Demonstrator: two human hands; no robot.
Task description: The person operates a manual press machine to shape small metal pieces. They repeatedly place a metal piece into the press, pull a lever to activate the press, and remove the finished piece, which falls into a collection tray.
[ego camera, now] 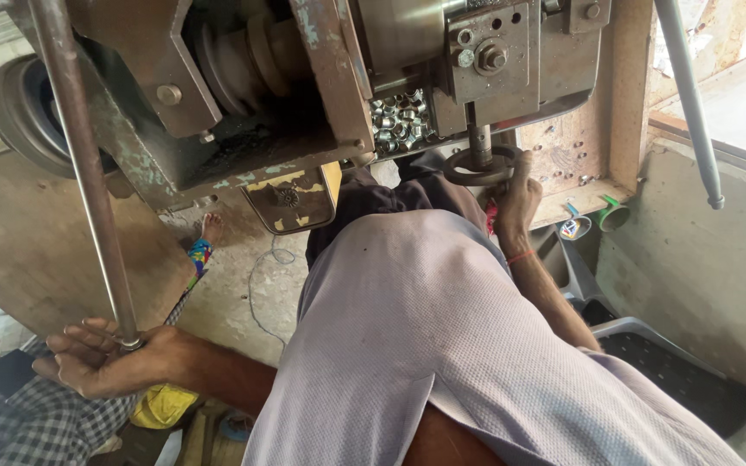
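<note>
My left hand (101,358) is closed around the lower end of a long steel lever bar (79,164) that rises to the machine at the top left. My right hand (518,197) grips the dark round handwheel (475,170) under the machine's tool block (485,56). Behind the wheel, a heap of small shiny metal rings (399,121) lies in the machine's trough. My grey shirt (442,345) fills the middle of the view.
The worn grey-green machine body (243,112) with a pulley (23,108) spans the top. A second thin rod (692,103) hangs at the right. Another person's foot (209,229) and checked cloth (36,414) are at the left. A black tray (675,371) sits at the lower right.
</note>
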